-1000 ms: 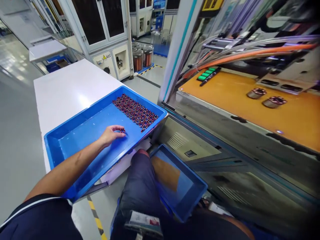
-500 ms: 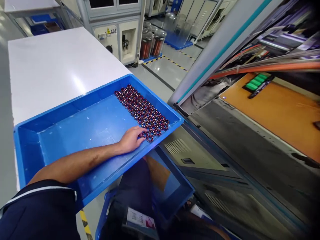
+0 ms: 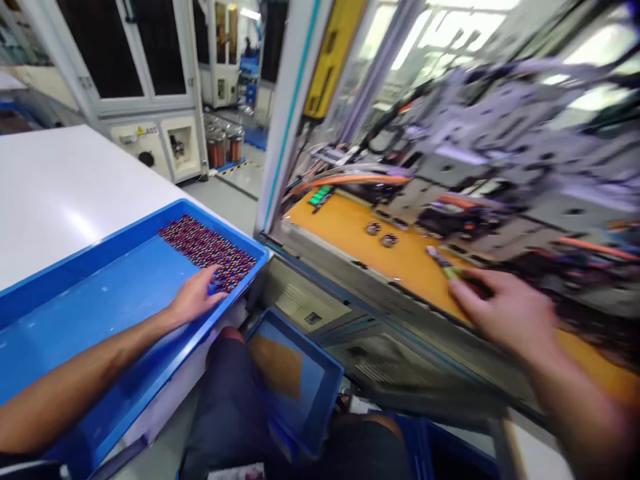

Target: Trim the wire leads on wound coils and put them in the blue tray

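White cabinet back left, 2 dark door panels. Clear containers with copper-looking stuff just beside it. Lower down, blue bin with brown sheet inside. Yellow panel up top.

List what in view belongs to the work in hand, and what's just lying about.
In use:
small round dark-and-red parts, at the left hand
large blue plastic tray holding them
slender green-and-pale object, blurred, in the right hand

Seemingly lying about, untouched:
two short metallic cylinders, perhaps related
small green rectangular pieces
lower blue plastic tray, flat brown sheet inside
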